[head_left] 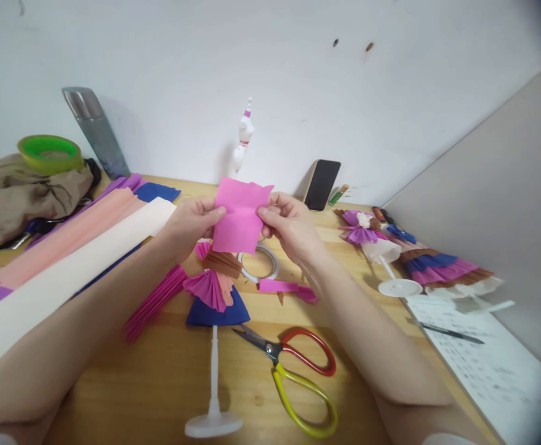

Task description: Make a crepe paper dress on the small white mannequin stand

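A square of pink crepe paper (240, 213) is stretched flat between my two hands above the table. My left hand (190, 224) pinches its left edge between thumb and fingers. At the right edge my right hand (289, 224) grips it the same way. Just below lies a small doll dress form on a white stand (214, 371), wearing a blue skirt (218, 309), a pleated pink piece (208, 290) and a brown band (224, 262). Scissors with one red and one yellow handle (272, 352) rest beside the stand. Behind the paper stands a white mannequin torso (245, 133).
Long crepe paper strips (66, 284) lie on the left, near a folded pink bundle (156, 303). A tape roll (274, 262) and pink scraps (286, 287) sit mid-table. A phone (323, 184) leans on the wall. Dressed figures (441, 266) and a written sheet (497, 358) are at right.
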The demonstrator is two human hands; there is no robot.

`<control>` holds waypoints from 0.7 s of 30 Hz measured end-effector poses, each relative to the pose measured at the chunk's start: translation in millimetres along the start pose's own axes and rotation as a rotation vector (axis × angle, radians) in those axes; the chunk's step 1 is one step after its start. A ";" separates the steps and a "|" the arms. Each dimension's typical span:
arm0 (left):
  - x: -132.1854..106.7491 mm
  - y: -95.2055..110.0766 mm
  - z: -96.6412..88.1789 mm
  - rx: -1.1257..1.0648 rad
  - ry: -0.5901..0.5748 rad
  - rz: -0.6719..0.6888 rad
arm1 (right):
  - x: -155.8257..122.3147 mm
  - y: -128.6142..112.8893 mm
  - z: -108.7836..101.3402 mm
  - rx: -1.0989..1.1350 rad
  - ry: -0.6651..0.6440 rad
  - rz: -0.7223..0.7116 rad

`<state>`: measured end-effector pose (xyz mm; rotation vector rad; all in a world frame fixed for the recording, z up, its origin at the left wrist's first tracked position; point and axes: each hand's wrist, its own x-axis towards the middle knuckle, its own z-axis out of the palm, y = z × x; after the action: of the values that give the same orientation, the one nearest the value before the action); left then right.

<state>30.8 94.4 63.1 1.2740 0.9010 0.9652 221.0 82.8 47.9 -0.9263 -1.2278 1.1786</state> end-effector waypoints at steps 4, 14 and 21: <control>0.1 1.4 -3.4 -0.046 -0.058 0.035 | -0.5 -5.3 -2.8 0.023 -0.013 0.007; 2.3 4.1 -2.6 -0.126 0.028 0.005 | -2.3 -16.1 -4.7 0.053 -0.060 0.027; 0.9 5.8 -4.6 -0.154 -0.090 0.005 | -3.9 -16.3 -5.8 -0.028 -0.052 -0.038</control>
<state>26.4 97.1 68.5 1.1792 0.7398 0.9546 229.4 76.3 62.1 -0.8939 -1.3011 1.1649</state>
